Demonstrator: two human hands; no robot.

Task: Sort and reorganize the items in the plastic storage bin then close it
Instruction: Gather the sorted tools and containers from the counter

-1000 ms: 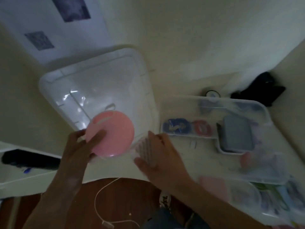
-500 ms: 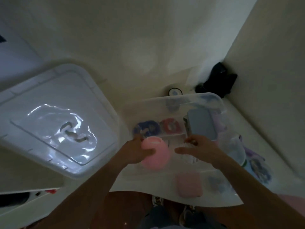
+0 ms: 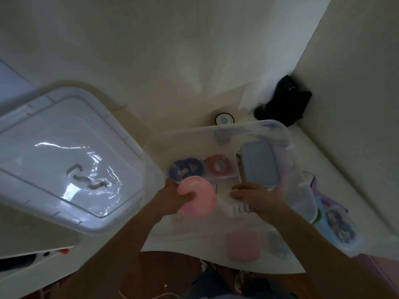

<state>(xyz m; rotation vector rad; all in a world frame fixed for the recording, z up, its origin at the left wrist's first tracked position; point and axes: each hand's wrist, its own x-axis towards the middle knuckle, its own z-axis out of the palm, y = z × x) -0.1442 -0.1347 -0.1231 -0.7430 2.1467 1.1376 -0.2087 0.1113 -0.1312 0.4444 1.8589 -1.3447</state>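
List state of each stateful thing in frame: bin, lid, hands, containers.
storage bin: open, items inside
bin lid: off, lying left of the bin
left hand: closed on the pink round container, over the bin
right hand: in the bin on a clear ribbed piece; grip unclear
grey-blue box: lidded, in the bin
pink square container: lying near the bin's front
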